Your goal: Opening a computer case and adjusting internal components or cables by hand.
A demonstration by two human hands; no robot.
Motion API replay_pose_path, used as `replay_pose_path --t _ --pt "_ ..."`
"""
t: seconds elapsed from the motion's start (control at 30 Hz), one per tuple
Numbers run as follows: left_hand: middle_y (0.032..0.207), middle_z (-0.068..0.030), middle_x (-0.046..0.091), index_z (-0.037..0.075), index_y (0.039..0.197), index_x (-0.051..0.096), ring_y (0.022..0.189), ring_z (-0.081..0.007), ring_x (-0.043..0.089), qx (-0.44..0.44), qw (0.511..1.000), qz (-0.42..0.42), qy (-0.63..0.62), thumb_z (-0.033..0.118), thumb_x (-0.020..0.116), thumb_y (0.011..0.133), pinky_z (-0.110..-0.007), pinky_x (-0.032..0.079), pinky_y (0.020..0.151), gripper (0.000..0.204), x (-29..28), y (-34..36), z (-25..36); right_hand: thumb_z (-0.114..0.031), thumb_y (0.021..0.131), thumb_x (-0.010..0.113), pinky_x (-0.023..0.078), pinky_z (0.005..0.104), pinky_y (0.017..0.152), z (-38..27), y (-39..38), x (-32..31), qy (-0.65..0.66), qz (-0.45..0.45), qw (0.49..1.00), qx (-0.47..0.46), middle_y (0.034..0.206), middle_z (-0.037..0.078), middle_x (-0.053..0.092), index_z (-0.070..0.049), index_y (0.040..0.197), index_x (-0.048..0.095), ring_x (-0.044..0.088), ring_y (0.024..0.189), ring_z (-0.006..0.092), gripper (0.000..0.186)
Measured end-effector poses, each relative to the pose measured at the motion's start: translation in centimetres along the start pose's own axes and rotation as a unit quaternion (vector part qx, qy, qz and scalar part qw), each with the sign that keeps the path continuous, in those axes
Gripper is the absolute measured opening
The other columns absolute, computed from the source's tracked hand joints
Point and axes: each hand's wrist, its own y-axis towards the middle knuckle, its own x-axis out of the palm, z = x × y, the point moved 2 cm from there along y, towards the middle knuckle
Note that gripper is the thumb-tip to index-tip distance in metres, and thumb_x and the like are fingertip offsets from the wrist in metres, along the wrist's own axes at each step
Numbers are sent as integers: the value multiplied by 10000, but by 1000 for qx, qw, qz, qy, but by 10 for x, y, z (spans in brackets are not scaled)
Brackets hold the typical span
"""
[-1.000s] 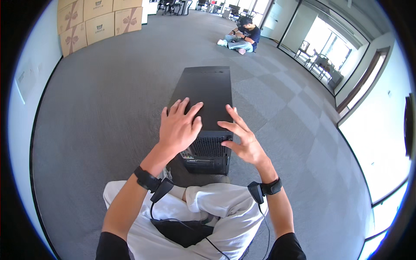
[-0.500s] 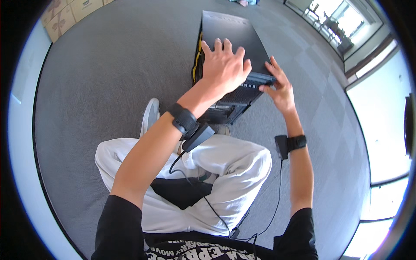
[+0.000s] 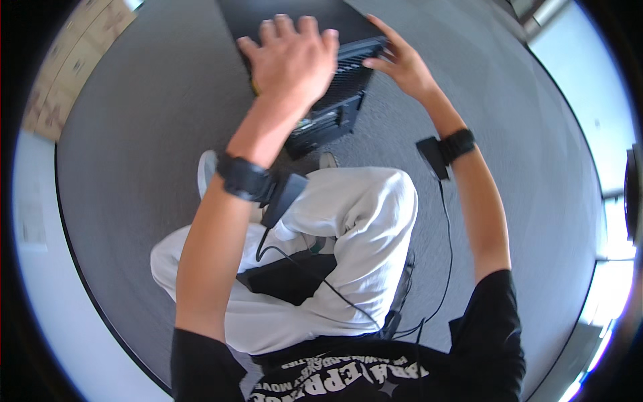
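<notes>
A black computer case (image 3: 348, 23) is sitting on the gray carpet (image 3: 134, 167), just in front of the person's legs, with its far end running out past the upper edge of the view. Its back, with a mesh panel (image 3: 351, 74), is facing the person; whether the case is standing straight or leaning, I cannot tell. A little yellow is showing at its left side, beside the forearm.

The left hand (image 3: 295, 63) is lying palm down on the top of the case near the back edge. Its grip is open, the fingers spreading and pointing away from the person. The right hand (image 3: 406, 65) is gripping the back right corner of the case, its fingers lying along the side edge and its thumb pressing toward the back.

Both wrists are wearing black straps, the left strap (image 3: 244, 179) and the right strap (image 3: 457, 145), each carrying a small black box. Thin black cables are trailing from the boxes down to the person's right side.

The person is sitting cross-legged on the floor, wearing white pants (image 3: 375, 214) and a black shirt (image 3: 435, 362). Cardboard boxes (image 3: 77, 63) are standing at the upper left, next to a white wall (image 3: 30, 201).
</notes>
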Motion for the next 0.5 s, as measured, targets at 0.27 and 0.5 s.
replay_pose_path --t 0.27,0.5 --pt "1464 -219 520 137 1407 562 1385 -408 456 3 999 -32 7 501 355 1039 -657 327 1105 558 3 6 -19 -314 920 726 342 455 1182 66 -103 -35 -261 -237 895 272 1509 164 487 -83 1452 511 443 1392 381 619" --pt "1407 -199 575 146 1390 582 1342 -369 511 5 1000 -9 3 463 355 1032 -557 370 1110 530 10 9 4 -311 830 772 449 489 1060 163 -356 -123 -366 -152 739 545 1382 271 542 -40 1371 558 514 1299 405 641"
